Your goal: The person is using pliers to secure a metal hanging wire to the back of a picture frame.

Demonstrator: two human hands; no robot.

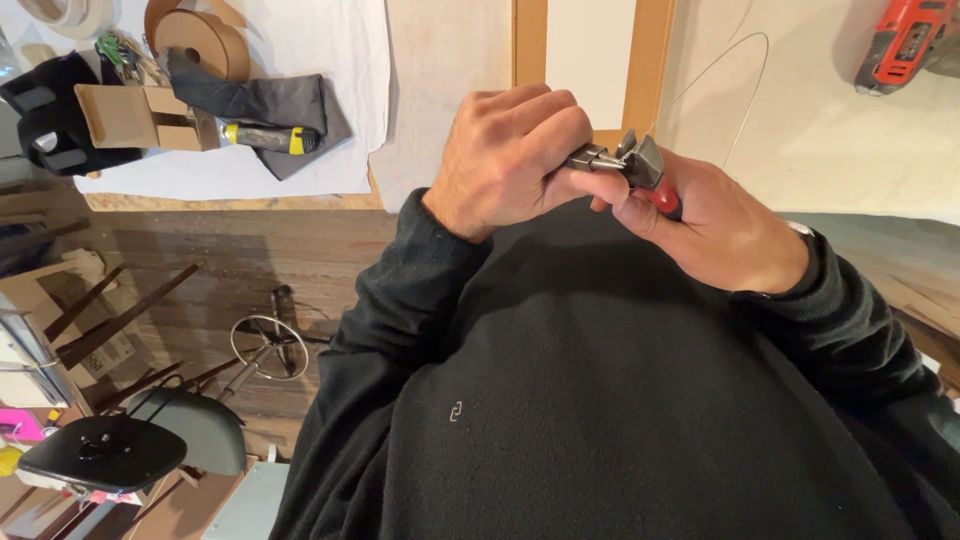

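Both my hands are raised in front of my black sweater (pixel 600 400), close to the table edge. My right hand (pixel 715 235) grips a small metal tool with a red handle (pixel 645 165); its grey head sticks up between the two hands. My left hand (pixel 510 160) is closed in a fist around the tool's pointed metal front end, knuckles up. A thin wire (pixel 745 80) arcs over the pale tabletop just behind the tool; I cannot tell whether it reaches the tool.
A wooden frame (pixel 650 60) lies on the table behind my hands. A red power drill (pixel 905 45) lies far right. Far left are brown tape rolls (pixel 200 40), a dark cloth (pixel 290 105), a yellow-and-black screwdriver (pixel 265 138) and a cardboard box (pixel 120 115). A black stool (pixel 105 452) stands on the floor.
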